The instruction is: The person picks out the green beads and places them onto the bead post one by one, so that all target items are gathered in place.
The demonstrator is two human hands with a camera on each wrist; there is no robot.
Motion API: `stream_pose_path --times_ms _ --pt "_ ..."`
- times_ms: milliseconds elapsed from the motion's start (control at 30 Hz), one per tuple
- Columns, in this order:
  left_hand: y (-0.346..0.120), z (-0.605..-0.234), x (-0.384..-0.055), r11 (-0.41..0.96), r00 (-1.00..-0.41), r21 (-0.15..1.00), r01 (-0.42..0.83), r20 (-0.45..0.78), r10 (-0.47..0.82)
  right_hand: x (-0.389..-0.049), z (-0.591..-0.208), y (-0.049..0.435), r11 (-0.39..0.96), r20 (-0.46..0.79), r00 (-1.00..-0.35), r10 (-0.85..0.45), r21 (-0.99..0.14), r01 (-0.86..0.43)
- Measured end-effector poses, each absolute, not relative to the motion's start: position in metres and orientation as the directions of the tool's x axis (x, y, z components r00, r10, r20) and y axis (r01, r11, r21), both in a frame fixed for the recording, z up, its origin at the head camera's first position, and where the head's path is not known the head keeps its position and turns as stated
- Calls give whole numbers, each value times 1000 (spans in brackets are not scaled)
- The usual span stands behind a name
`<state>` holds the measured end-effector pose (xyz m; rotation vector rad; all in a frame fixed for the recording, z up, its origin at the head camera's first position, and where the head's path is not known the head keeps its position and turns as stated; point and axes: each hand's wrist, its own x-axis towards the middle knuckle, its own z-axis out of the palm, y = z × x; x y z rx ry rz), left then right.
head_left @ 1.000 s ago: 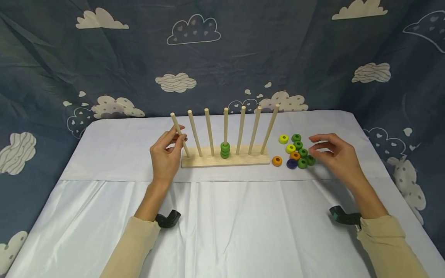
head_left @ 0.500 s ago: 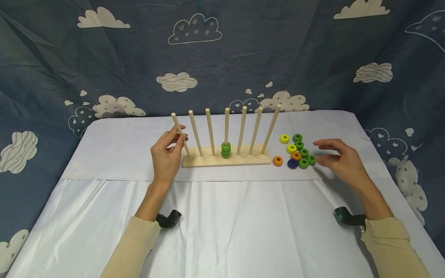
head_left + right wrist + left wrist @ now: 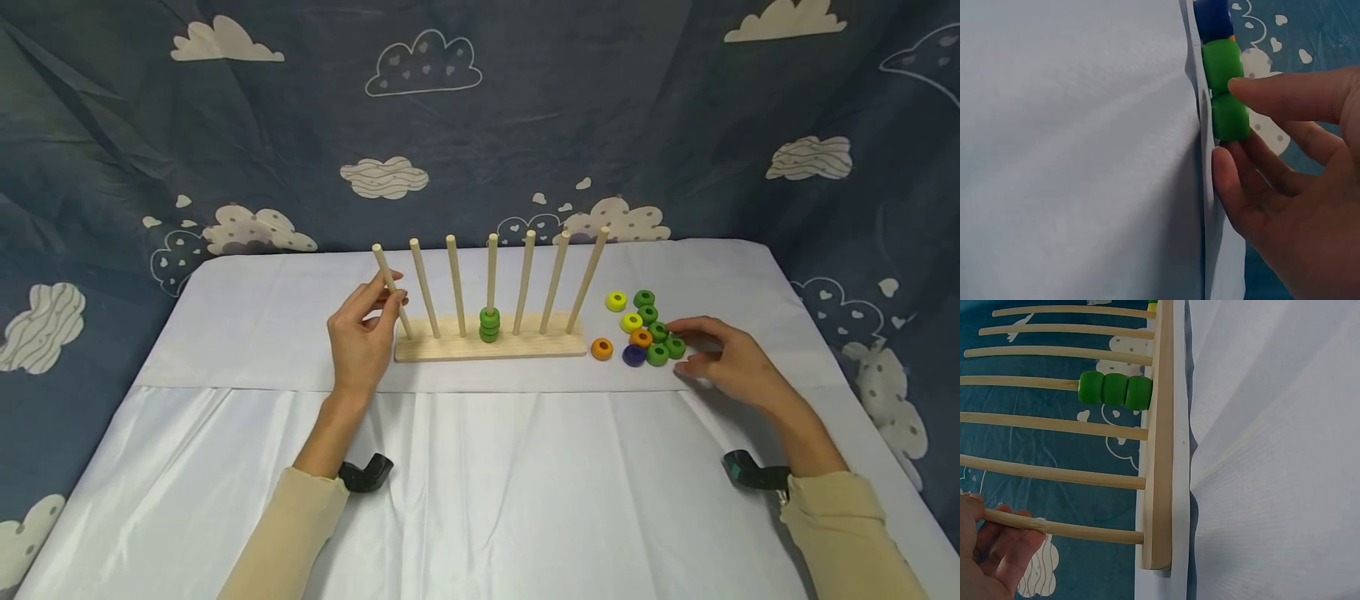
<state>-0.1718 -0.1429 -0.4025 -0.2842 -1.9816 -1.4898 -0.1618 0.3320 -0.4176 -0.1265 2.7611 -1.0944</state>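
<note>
Left hand pinches the end peg of the rack, apparently steadying it, toward the counter's far edge; right hand, grip spread, is at a green bead toward the right edge.

White-clothed table: wooden peg rack, loose coloured beads beside it.

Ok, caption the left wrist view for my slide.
Left hand holding the end peg, three green beads on the middle peg.
</note>
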Motion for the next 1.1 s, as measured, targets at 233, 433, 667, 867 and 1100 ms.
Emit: stream_pose_path --times_ms 233,433,667,867,1100 --pt "-143 -403 -172 343 -773 780 524 605 -193 -164 -422 329 740 -138 -983 -125 -672 0" --pt "-143 -404 -173 337 -770 778 530 608 -193 -166 -426 328 742 -72 -991 -116 -670 -38" --pt "-143 -403 -173 333 -771 779 531 608 -192 -167 -423 325 763 -65 -995 -77 -646 -17" --pt "-143 -402 -173 341 -771 777 529 608 -189 -168 -417 322 775 -39 -998 -51 -632 -15" --pt "-143 -403 -173 345 -771 777 527 608 -190 -168 -411 319 757 2 -1000 -15 -654 -13"
